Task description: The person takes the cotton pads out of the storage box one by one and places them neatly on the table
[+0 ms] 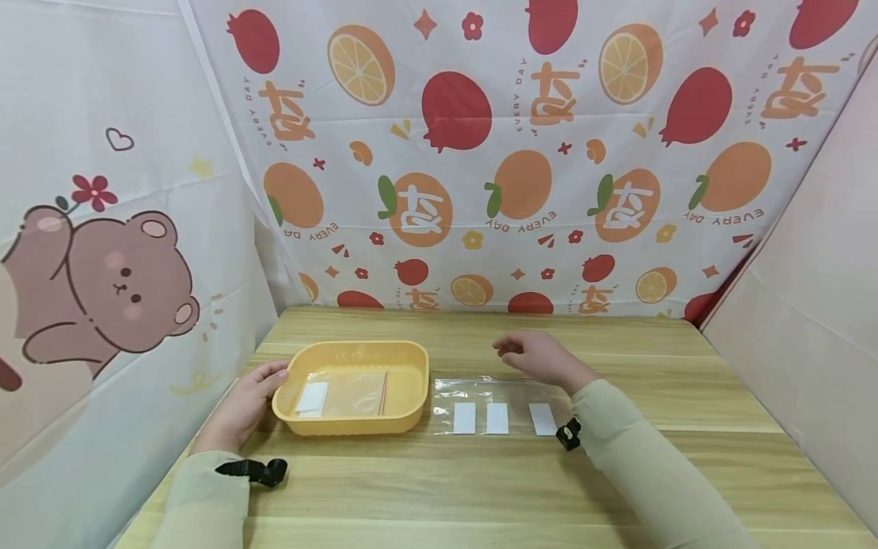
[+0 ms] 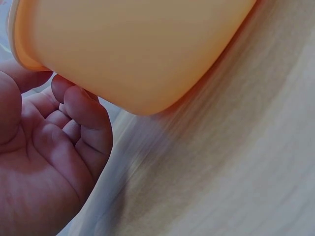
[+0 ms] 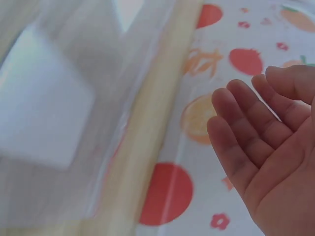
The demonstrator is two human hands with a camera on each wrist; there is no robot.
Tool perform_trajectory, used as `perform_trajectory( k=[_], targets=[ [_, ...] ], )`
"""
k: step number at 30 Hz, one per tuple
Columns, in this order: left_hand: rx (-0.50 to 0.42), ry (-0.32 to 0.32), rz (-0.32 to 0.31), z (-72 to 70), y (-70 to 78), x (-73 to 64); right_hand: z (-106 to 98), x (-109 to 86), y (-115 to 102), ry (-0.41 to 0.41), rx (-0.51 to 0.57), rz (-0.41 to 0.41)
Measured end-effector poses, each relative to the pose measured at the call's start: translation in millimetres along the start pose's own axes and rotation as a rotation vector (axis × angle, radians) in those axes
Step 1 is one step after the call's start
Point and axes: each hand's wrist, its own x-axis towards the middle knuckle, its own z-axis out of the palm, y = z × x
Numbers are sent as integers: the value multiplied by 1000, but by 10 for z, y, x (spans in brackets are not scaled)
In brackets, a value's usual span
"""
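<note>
The yellow, rounded plastic basin (image 1: 405, 422) stands on the pale wooden table (image 1: 425, 496), the left hand (image 1: 243, 400) pinching its rim, probably for steadiness. Clear, white-patched plastic bags (image 1: 517, 419) lie flat alongside, perhaps for easy reach; the right hand (image 1: 542, 358) hovers nearby, empty, loosely bent.

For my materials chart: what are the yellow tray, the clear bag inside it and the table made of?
Yellow tray: probably plastic, smooth and softly shiny, with rounded moulded corners.
Clear bag: looks like thin, slightly shiny plastic film; the tray shows through it.
Table: matte-looking, with streaky wood grain; real wood or a print, I can't tell.
</note>
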Motion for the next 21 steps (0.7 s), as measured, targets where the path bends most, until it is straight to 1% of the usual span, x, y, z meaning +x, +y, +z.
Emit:
perform_trajectory(
  k=[7,11,16,21],
  targets=[
    [-4,-5,-3,13,6,-1,18,24,-309,-22,104,-22],
    [-21,-10,2,10,5,1,43,41,-425,-36,180,-37],
    [-16,-11,7,4,-12,9,101,73,-526,-67,305,-57],
    [-1,-6,17,-8,-28,20,171,140,-659,-102,452,-64]
  ],
)
